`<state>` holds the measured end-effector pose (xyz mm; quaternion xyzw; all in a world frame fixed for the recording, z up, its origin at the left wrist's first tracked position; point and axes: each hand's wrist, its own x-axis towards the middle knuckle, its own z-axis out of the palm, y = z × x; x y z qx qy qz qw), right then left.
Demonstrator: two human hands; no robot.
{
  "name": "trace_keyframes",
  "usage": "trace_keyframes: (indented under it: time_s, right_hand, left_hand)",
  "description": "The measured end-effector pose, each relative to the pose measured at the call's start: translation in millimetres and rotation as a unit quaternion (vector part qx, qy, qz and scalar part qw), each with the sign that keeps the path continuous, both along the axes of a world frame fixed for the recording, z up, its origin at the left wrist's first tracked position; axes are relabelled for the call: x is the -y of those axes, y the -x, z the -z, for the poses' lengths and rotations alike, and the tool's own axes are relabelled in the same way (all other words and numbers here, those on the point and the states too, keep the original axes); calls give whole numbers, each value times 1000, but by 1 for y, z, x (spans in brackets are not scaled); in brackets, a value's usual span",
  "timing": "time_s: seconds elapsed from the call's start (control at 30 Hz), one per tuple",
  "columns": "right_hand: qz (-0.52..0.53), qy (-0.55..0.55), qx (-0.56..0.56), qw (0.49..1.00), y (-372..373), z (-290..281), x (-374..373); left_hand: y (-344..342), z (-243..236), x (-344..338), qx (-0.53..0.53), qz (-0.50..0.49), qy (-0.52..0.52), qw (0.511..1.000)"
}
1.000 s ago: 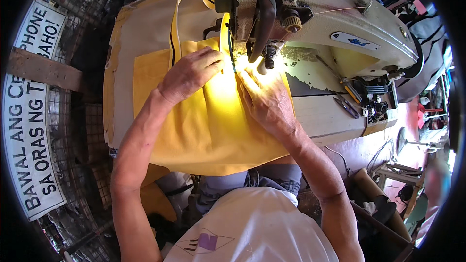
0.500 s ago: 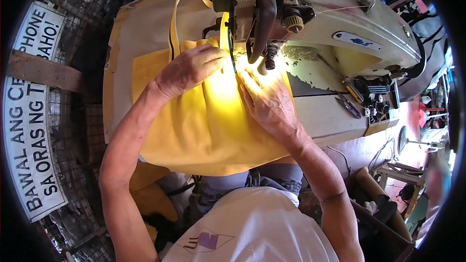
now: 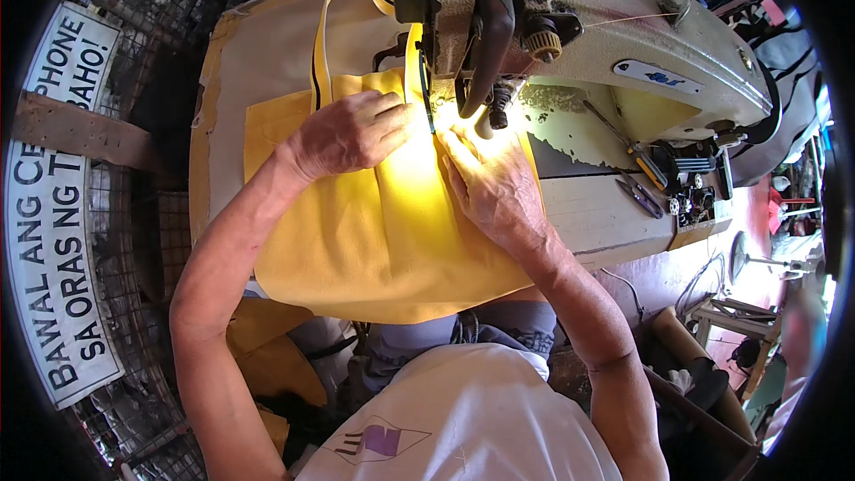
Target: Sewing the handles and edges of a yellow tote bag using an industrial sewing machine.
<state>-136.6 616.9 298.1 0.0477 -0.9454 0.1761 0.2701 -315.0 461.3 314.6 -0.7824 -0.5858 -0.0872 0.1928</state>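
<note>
A yellow fabric bag panel (image 3: pixel 347 254) lies under the sewing machine's head (image 3: pixel 463 27), with a yellow strap with dark edging (image 3: pixel 319 44) looped beyond its far edge. My left hand (image 3: pixel 352 134) is closed, thumb and fingers pinched at the panel beside the strap's near end; the exact grip is hidden beneath the fingers. Flat on the panel, fingers stretched toward the needle area, rests my right hand (image 3: pixel 499 183). Its fingertips are close to the presser foot, where bright lamp light washes out the detail.
On the machine table (image 3: pixel 606 214) at the right lie thread snips (image 3: pixel 639 196), a screwdriver (image 3: pixel 614 125), a yellow-and-black cutter (image 3: pixel 650 167) and several metal bobbins (image 3: pixel 686 200). A wire mesh with a white sign (image 3: pixel 67 240) stands at the left.
My left hand has slid slightly toward me, and its elbow has swung outward to the left. The panel's folds have flattened a little. My right hand stays nearly in place.
</note>
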Motion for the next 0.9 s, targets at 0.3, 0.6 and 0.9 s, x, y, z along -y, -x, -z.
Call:
trace_keyframes:
  time_s: [0.3,0.6,0.9]
  right_hand:
    - [1,0,11,1000,-2,-2,1]
    - [-7,-10,29,1000,-5,6,-1]
    - [-21,-10,19,1000,-3,8,-4]
  left_hand:
    - [0,-1,1,-7,10,3,1000]
    - [-54,-2,4,100,-138,16,985]
    - [-85,15,8,185,-256,5,949]
